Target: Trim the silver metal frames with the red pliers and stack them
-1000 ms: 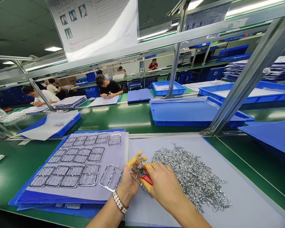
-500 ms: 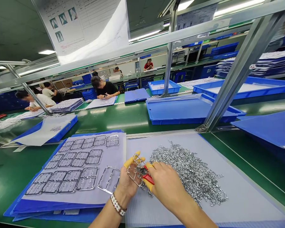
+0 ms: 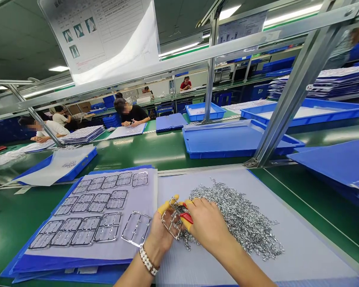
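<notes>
My left hand, with yellow finger covers, holds a small silver metal frame upright between its fingers. In my right hand are red-handled pliers, whose tip meets the frame's right side; the exact contact is hidden. Beside my hands a heap of small silver metal pieces lies on a pale sheet. To the left, rows of finished-looking rectangular metal frames rest on a white sheet, and one tilted frame lies nearest my left wrist.
Blue trays stand beyond the metal rail. A slanted metal post rises at the right. At the left back is a blue tray with paper. A person in black and other people sit farther back.
The held frame has turned slightly and dropped a little, with the pliers still at its right side. The whole view has shifted slightly.
</notes>
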`<state>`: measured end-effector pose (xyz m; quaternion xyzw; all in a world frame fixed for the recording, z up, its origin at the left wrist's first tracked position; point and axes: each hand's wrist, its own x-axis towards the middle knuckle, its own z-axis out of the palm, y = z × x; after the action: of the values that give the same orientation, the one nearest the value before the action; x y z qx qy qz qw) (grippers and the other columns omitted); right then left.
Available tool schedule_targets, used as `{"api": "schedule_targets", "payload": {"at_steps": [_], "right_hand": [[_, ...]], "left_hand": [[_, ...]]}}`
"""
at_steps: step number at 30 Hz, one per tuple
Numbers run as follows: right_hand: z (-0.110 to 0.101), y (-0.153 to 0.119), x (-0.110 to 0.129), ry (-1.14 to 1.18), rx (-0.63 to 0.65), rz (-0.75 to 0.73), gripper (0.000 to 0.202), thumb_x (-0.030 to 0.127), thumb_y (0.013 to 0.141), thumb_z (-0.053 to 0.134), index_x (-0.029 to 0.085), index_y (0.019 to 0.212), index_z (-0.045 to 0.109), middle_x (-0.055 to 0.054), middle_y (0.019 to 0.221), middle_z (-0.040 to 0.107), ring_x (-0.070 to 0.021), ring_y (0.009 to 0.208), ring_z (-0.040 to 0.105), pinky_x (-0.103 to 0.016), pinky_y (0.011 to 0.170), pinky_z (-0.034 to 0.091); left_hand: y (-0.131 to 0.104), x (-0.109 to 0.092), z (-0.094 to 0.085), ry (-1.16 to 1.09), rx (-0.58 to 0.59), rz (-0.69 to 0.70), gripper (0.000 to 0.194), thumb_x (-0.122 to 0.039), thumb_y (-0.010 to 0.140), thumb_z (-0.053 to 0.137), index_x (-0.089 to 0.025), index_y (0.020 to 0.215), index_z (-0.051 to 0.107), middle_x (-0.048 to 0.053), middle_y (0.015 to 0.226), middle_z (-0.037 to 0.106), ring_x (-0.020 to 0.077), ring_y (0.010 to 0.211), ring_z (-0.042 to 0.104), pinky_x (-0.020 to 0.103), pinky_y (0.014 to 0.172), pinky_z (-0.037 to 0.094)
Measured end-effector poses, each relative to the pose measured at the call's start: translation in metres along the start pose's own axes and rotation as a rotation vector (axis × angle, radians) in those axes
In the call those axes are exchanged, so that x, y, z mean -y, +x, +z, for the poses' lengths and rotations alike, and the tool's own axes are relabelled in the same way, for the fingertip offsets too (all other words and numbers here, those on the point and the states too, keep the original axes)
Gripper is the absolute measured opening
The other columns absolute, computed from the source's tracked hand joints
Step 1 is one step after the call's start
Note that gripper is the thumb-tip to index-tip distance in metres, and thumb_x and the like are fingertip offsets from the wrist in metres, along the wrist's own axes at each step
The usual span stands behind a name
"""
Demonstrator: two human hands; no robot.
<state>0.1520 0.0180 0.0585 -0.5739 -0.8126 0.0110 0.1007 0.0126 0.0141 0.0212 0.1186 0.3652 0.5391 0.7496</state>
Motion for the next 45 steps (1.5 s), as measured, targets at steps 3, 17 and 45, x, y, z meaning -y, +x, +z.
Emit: {"api": "schedule_targets", "payload": {"at_steps": [3, 17, 45], "right_hand": [[0.001, 0.001, 0.000, -0.002, 0.006, -0.002, 0.022, 0.030, 0.084, 0.054, 0.021, 0.101, 0.065, -0.008, 0.095, 0.068, -0.0269, 0.092, 0.060, -0.037, 0.076, 0.038], [0.006, -0.020, -0.018, -0.053, 0.002, 0.040, 0.021, 0.031, 0.083, 0.057, 0.020, 0.100, 0.063, -0.008, 0.093, 0.067, -0.0264, 0.092, 0.058, -0.037, 0.075, 0.036], [0.009, -0.033, 0.004, -0.022, -0.011, -0.017, 0.017, 0.028, 0.081, 0.060, 0.019, 0.095, 0.061, -0.007, 0.091, 0.065, -0.0262, 0.089, 0.055, -0.037, 0.073, 0.032]], "left_hand": [[0.001, 0.001, 0.000, 0.026, -0.025, 0.030, 0.037, -0.031, 0.075, 0.067, -0.017, 0.109, 0.067, 0.004, 0.089, 0.068, 0.0138, 0.066, 0.058, 0.027, 0.062, 0.046], [0.002, -0.007, -0.009, -0.055, 0.180, -0.099, 0.041, -0.038, 0.084, 0.053, -0.013, 0.115, 0.062, 0.013, 0.120, 0.063, 0.0230, 0.084, 0.064, 0.042, 0.080, 0.050], [0.006, -0.010, -0.008, 0.003, 0.112, -0.015, 0.040, -0.038, 0.082, 0.055, -0.015, 0.115, 0.063, 0.012, 0.127, 0.058, 0.0261, 0.096, 0.064, 0.032, 0.068, 0.051]]}}
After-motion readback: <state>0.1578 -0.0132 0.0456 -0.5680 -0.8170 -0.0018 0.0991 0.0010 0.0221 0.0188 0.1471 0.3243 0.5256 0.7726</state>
